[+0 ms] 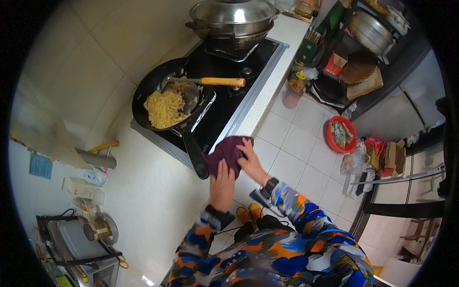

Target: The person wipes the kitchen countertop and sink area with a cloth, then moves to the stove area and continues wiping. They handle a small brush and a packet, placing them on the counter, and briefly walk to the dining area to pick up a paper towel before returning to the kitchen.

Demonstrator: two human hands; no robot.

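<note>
A dark purple cloth (224, 154) is spread at the front edge of the counter, beside the handle of a black frying pan (195, 152). My left hand (222, 186) holds its near side, fingers stretched over the fabric. On the right side, my right hand (251, 163) has its fingers over the same cloth; the thumbs' grip is partly hidden. Cooked yellow shredded food (165, 109) fills part of the pan, which sits on the near burner. A metal spatula with a wooden handle (222, 81) lies across the pan, its blade inside.
A lidded steel wok (233, 23) stands on the far burner of the black gas stove (222, 104). White countertop (154, 201) extends to my left, with a dish rack (82, 236) farther over. On the tiled floor are an oil bottle (296, 89) and a red basin (353, 134).
</note>
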